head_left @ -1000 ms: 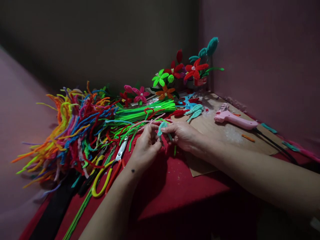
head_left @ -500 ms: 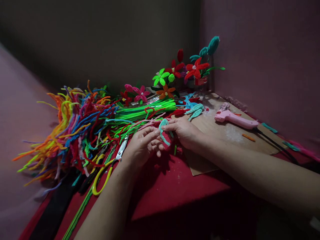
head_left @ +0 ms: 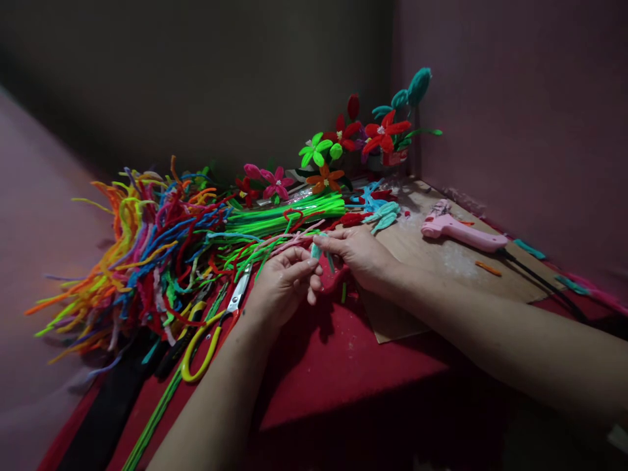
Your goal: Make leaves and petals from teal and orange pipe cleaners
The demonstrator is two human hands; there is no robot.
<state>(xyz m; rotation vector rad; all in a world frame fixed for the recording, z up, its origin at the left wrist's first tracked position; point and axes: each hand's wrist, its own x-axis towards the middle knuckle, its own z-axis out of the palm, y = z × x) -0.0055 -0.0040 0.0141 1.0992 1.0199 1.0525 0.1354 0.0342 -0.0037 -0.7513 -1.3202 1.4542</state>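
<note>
Between my two hands is a turquoise pipe cleaner [head_left: 316, 250], bent into a small folded shape and partly hidden by the fingers. My left hand [head_left: 288, 281] pinches its lower left side between thumb and forefinger. From the right, my right hand [head_left: 360, 254] grips its upper part with thumb and fingertips. Just beyond the right hand, a bundle of turquoise looped petals [head_left: 385, 216] lies on the cardboard [head_left: 417, 281]. Yellow-handled scissors [head_left: 210, 343] rest beside my left forearm, blades pointing away from me.
A large heap of multicoloured pipe cleaners [head_left: 147, 255] spreads at the left, next to a green bundle [head_left: 294, 212]. A pink glue gun [head_left: 464, 234] with a black cord lies on the cardboard. Finished fuzzy flowers [head_left: 326, 178] stand along the back, on the red table [head_left: 343, 373].
The turquoise pipe cleaner hung down as an open loop before; now it is drawn in and folded between the fingertips. My left thumb has come up closer to my right fingers.
</note>
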